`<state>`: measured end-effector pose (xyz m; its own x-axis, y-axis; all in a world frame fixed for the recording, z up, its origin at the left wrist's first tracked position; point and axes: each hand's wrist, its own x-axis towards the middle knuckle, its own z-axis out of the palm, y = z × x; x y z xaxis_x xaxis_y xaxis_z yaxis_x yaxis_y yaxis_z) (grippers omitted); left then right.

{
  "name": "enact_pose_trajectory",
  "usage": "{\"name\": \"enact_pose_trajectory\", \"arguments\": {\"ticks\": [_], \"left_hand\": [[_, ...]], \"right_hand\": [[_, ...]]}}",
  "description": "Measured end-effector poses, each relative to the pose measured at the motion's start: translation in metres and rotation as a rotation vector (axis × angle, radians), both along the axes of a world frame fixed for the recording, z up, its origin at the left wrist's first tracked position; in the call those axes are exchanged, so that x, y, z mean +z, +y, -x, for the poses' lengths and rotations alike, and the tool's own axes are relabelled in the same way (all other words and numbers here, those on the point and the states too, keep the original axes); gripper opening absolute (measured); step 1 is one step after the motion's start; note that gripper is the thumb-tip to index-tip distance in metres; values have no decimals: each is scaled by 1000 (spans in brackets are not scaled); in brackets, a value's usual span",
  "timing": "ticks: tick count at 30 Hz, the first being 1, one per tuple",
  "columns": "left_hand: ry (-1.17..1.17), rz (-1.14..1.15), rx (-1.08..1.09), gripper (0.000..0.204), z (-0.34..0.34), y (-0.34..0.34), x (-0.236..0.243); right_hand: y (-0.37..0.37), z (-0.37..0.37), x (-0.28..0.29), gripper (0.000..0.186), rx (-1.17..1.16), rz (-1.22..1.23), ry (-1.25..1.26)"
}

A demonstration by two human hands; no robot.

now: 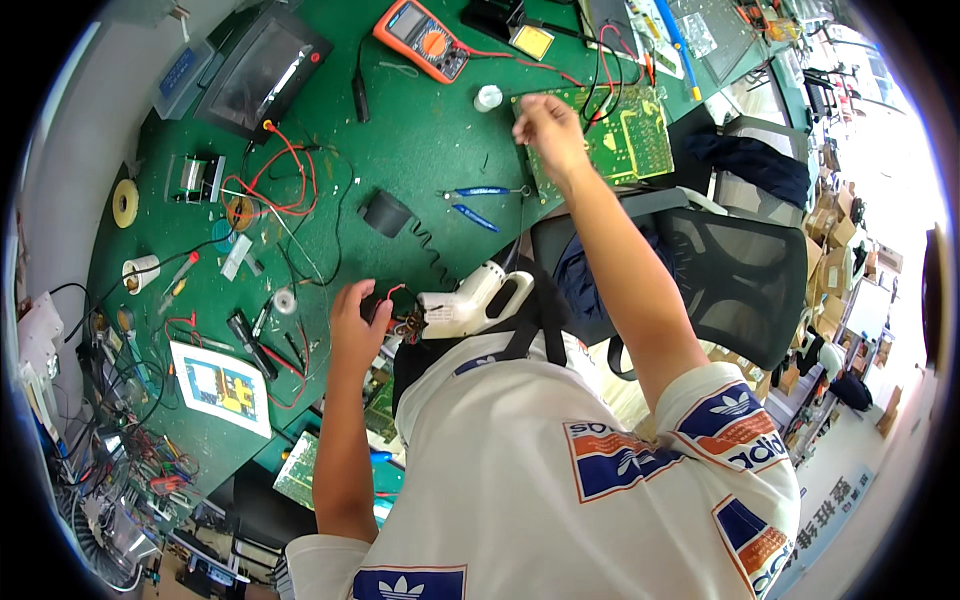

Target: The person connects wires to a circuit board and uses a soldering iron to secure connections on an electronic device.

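My right hand [550, 132] is over the left part of a large green circuit board [640, 140] at the upper right. Its fingers are curled together, and whatever they may hold is hidden. On the left, my left hand [358, 325] rests low at the table's near edge, thumb and fingers apart. Beside its thumb, red and dark wires [405, 322] come out of a white plastic device [465, 308] with a looped handle, which lies against my body. A hand tool with blue handles [485, 191] lies between the board and a black block-shaped part [386, 214] with a coiled cord.
An orange multimeter [425, 40] with red and black leads lies at the far side. A dark-screened device [262, 75] stands far left, near a tape roll [125, 203]. Tangled cables [130, 470] crowd the lower left. A mesh office chair [735, 275] stands at the right.
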<state>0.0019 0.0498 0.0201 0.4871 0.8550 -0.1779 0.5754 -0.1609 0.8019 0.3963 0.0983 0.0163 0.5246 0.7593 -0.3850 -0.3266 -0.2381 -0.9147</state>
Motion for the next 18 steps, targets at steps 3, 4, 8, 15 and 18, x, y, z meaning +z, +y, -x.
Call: {"name": "enact_pose_trajectory", "arguments": {"ticks": [3, 4, 8, 15, 18], "left_hand": [[-7, -91, 47, 32, 1, -5, 11], [-6, -92, 89, 29, 1, -9, 18], [18, -77, 161, 26, 8, -23, 31], [36, -43, 230, 23, 21, -54, 39], [46, -13, 251, 22, 23, -63, 37]], "right_hand": [[33, -47, 2, 18, -178, -79, 230], [46, -59, 0, 19, -213, -67, 270], [84, -103, -26, 42, -478, 4, 461], [108, -138, -51, 36, -557, -59, 407], [100, -133, -46, 24, -502, 15, 126]]}}
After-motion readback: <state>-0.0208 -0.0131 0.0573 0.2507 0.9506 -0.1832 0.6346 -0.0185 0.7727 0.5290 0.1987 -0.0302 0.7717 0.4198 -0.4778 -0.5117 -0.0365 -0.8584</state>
